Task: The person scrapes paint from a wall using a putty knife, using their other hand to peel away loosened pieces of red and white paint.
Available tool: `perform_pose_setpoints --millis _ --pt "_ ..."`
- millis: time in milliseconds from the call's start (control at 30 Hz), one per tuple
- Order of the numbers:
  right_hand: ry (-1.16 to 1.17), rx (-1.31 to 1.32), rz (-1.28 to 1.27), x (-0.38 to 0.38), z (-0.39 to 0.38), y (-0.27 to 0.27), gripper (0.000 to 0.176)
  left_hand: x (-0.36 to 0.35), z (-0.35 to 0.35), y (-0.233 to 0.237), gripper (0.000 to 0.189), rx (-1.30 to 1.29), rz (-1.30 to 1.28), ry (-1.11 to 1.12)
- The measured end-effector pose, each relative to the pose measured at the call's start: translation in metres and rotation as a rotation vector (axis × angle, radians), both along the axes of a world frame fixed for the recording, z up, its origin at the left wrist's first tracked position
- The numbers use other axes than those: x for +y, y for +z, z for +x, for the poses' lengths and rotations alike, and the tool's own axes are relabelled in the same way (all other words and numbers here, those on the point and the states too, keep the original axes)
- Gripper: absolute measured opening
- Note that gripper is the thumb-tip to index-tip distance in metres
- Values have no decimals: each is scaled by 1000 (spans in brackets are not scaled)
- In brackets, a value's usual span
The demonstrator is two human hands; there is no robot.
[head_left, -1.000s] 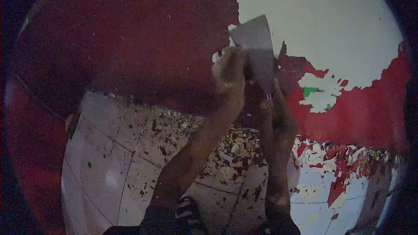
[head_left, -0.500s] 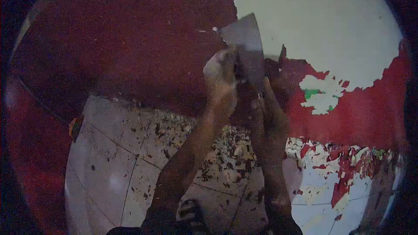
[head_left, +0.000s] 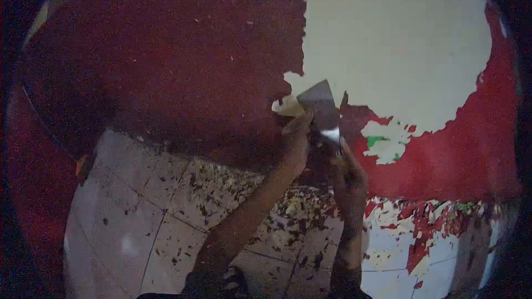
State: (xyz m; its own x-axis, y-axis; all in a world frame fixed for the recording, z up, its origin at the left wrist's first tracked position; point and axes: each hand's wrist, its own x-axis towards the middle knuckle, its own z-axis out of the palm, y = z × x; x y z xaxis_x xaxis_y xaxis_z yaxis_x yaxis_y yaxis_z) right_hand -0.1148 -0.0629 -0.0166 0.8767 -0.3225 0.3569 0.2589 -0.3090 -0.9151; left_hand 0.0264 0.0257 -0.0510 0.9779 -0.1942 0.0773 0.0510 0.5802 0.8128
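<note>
My right hand [head_left: 350, 170] is closed round the handle of a scraper [head_left: 322, 102]. Its wide metal blade points up against the wall, at the lower corner of the bare cream area. Left of the blade, my left hand [head_left: 299, 127] has its fingers pinched at a loose flap of peeled paint [head_left: 285, 106], pale on its underside. Dark red paint [head_left: 194, 66] covers the wall to the left, ending in a ragged edge along the cream surface [head_left: 399, 44]. The scraper's handle is mostly hidden by my fingers.
Paint flakes [head_left: 299, 210] lie thickly on the tiled floor [head_left: 124, 188] along the wall's foot. More red and cream scraps [head_left: 421, 227] lie at the right. A cream patch with green spots [head_left: 382, 141] breaks the red paint there. A small orange thing [head_left: 81, 165] is at far left.
Both hands and the scraper have moved lower on the wall. A pale flap and a small cream notch now show left of the blade. The view has shifted slightly.
</note>
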Motion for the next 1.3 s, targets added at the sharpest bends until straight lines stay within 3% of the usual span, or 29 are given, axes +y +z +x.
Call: perform_pose_setpoints --millis 67,167,233,333,400,500,667,800,900,1067,1300 --pt "-14 41 -63 -2 -1 -2 39 6 -24 26 37 11 -116 -46" --pt "-67 -95 -225 -1 1 -9 44 3 -29 5 31 -54 -54 33" --pt "-97 49 -229 2 -7 -11 46 4 -36 8 31 50 -7 20" --pt "-113 -151 -338 -1 2 -8 49 0 -28 27 30 61 -80 11" --pt "-108 51 -206 14 -10 10 50 -6 -31 22 31 38 -121 41" --pt "-156 115 -297 8 -10 9 49 -14 -30 22 38 -50 -129 129" --pt "-155 146 -199 16 -13 16 48 -2 -37 37 39 -187 36 230" --pt "-107 92 -99 20 -10 3 50 1 -31 30 36 -269 78 199" --pt "-151 191 -13 36 -9 13 53 5 -28 29 35 -292 74 196" --pt "-127 114 -25 27 -6 -3 55 -3 -29 25 33 -236 -32 186" --pt "-202 71 -127 26 1 -9 53 11 -34 32 30 -201 97 126"
